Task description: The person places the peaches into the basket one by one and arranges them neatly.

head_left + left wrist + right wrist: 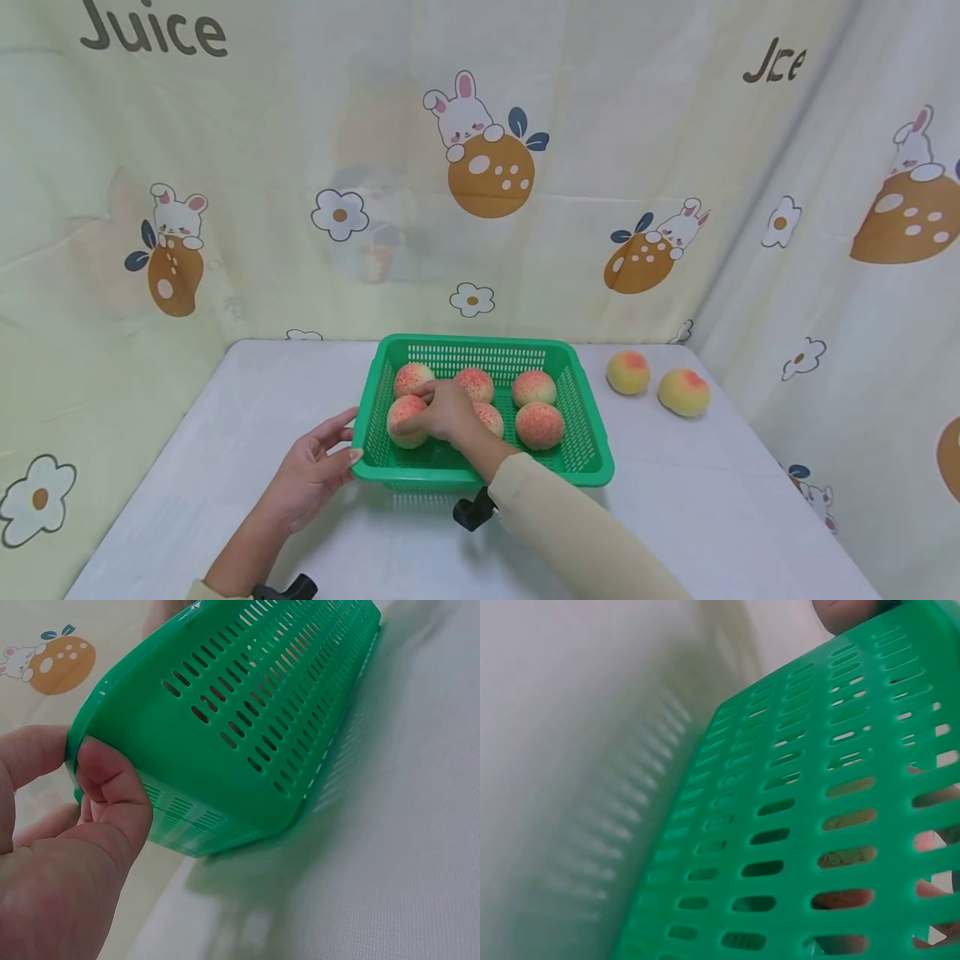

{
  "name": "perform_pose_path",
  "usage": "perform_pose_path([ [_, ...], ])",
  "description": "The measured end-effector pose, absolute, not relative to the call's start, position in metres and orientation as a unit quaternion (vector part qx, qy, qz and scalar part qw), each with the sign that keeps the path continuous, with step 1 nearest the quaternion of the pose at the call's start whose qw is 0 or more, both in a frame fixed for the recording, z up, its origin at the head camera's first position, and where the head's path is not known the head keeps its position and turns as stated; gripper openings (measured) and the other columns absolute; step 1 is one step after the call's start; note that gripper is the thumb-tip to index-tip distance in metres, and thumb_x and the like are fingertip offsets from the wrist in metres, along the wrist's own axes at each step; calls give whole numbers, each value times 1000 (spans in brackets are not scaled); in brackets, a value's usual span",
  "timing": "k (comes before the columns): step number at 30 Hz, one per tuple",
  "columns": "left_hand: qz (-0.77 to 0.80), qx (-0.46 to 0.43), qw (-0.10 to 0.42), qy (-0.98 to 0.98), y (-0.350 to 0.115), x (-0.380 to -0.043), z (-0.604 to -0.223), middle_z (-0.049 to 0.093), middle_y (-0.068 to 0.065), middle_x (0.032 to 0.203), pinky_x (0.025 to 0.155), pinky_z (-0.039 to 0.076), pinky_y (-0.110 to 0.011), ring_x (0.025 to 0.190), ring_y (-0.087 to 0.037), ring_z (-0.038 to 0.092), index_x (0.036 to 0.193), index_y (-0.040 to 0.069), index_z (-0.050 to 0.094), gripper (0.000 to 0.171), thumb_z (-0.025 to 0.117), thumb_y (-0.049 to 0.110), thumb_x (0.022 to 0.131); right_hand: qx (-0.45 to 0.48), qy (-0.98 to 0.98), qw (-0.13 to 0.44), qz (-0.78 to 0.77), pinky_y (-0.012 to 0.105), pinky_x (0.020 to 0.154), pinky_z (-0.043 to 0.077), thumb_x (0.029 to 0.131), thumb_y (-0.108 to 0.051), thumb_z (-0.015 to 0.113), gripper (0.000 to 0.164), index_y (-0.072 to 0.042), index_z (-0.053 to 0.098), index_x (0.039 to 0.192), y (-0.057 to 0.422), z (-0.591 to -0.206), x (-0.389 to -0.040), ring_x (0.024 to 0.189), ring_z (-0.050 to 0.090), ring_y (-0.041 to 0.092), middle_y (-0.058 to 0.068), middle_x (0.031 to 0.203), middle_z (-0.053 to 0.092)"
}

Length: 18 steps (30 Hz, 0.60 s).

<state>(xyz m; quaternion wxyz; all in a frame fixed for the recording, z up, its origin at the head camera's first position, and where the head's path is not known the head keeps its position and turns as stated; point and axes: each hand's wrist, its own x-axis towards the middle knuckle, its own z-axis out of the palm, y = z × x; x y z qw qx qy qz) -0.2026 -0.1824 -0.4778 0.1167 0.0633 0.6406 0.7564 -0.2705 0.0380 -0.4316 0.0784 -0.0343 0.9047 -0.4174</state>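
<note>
The left hand [313, 468] pinches a green basket [420, 474]; the half-closed right hand [452, 413] grips a peach [402, 409].

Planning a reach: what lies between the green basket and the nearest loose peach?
The head view shows only bare white tabletop between the basket and peach.

sleeves [577, 525]: plain beige | wrist mounts [474, 510]: black | hands [315, 471] [450, 410]: bare

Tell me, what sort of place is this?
Perhaps a makeshift indoor corner set up for sorting fruit: there's a white table, cartoon-print curtains behind and beside it, and a green basket of peaches.
</note>
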Motion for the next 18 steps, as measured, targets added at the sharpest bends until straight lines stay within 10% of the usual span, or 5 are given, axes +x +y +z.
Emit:
perform_pose_path([
  [18,757,68,118,639,-182,-202,-476,49,-9,124,87,62,-26,96,-10,68,161,8,29,73,65,4,98,-41,917,89,-388,42,91,57,76,-34,91,69,-9,65,135,37,-431,-269,105,60,22,9,122,68],
])
